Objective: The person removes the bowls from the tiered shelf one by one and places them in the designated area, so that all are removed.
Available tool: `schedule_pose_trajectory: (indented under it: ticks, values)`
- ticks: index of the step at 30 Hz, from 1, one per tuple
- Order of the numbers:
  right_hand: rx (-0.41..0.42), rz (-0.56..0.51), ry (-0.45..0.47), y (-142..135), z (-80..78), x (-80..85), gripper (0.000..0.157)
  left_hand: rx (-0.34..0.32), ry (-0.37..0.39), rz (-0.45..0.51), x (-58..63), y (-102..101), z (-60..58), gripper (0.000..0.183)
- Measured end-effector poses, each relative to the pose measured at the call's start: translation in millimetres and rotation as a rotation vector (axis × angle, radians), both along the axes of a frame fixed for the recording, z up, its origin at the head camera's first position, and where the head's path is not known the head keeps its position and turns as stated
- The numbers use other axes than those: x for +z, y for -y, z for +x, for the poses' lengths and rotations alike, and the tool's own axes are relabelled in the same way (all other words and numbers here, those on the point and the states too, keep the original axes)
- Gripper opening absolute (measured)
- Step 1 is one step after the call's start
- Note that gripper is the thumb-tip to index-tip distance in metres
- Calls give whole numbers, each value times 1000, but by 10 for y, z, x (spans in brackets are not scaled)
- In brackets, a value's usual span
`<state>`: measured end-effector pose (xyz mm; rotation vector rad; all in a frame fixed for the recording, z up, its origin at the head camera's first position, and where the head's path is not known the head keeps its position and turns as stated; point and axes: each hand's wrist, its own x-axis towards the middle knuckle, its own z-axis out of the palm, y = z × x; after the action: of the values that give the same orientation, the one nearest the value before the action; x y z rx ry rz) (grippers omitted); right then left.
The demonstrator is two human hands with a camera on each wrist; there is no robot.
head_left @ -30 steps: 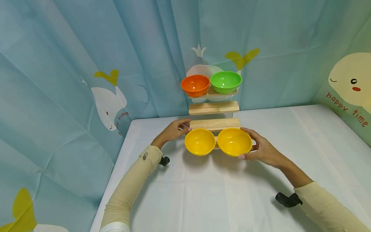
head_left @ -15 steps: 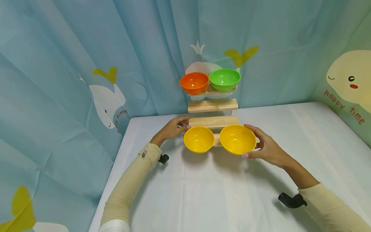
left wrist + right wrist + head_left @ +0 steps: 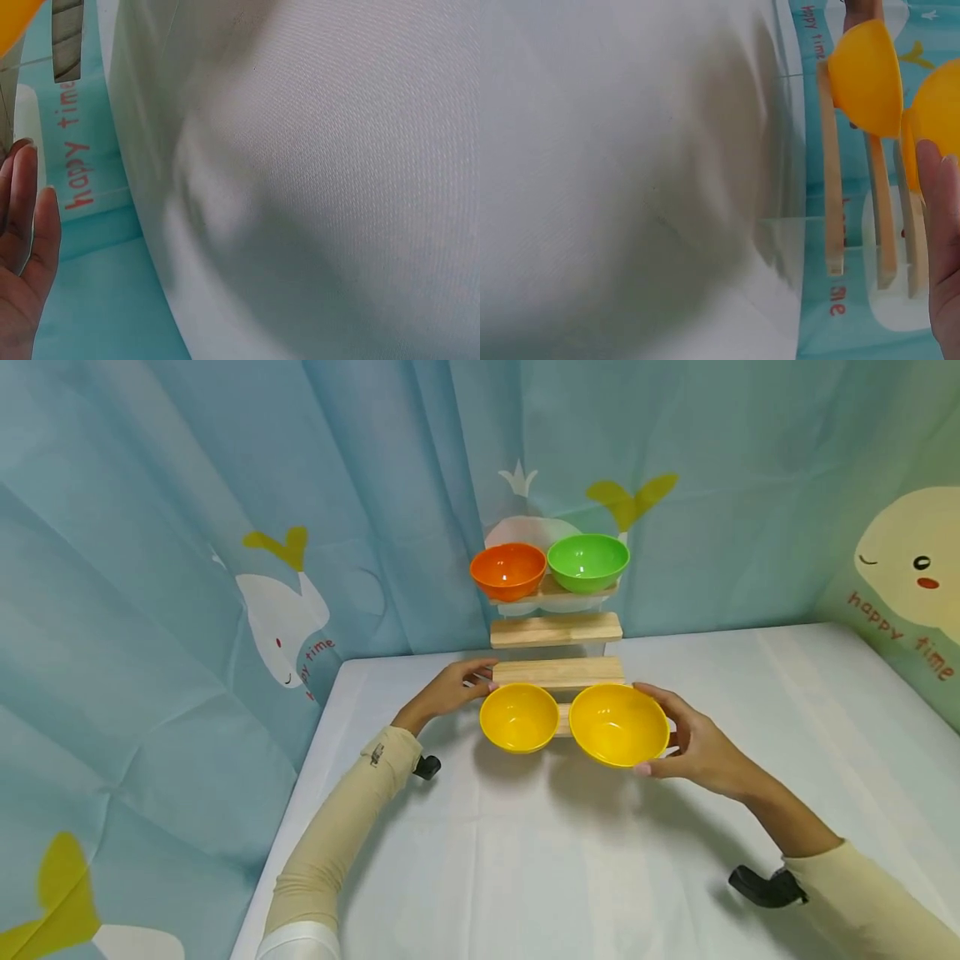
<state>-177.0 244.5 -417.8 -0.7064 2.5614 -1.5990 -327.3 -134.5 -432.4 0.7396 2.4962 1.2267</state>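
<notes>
My right hand [image 3: 701,747] grips a yellow bowl [image 3: 617,727] by its right rim, thumb at the near side and fingers at the far side. Beside it, a gap apart, another yellow bowl [image 3: 519,718] sits on the lowest step of a wooden tiered rack [image 3: 558,673]. The right wrist view shows the gripped bowl [image 3: 941,97] partly cut off, in front of the rack's slats. My left hand [image 3: 448,687] rests its fingertips at the rack's left end, close to the left yellow bowl. In the left wrist view its fingers [image 3: 22,187] look fairly straight.
An orange bowl [image 3: 508,572] and a green bowl [image 3: 588,562] stand on the rack's top step. Behind the rack hangs a blue printed curtain [image 3: 390,485]. White cloth covers the table [image 3: 525,860], whose left edge runs beside the left arm.
The right hand has drawn its yellow bowl right and slightly closer, so the gap between the two yellow bowls has widened. My left hand has stayed at the rack's end.
</notes>
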Motion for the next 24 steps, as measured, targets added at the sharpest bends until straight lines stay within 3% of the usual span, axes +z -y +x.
schedule_pose_trajectory:
  ticks: [9, 18, 24]
  values:
    - [114, -79, 60, 11, 100, 49, 97, -13, -9, -21, -32, -21, 1, 54]
    - [326, -185, 175, 179, 154, 51, 98, -26, -7, -22, -3, 1, 4, 56]
    - [420, -229, 274, 352, 176, -12, 101, -30, -43, -39, 9, -3, -6, 55]
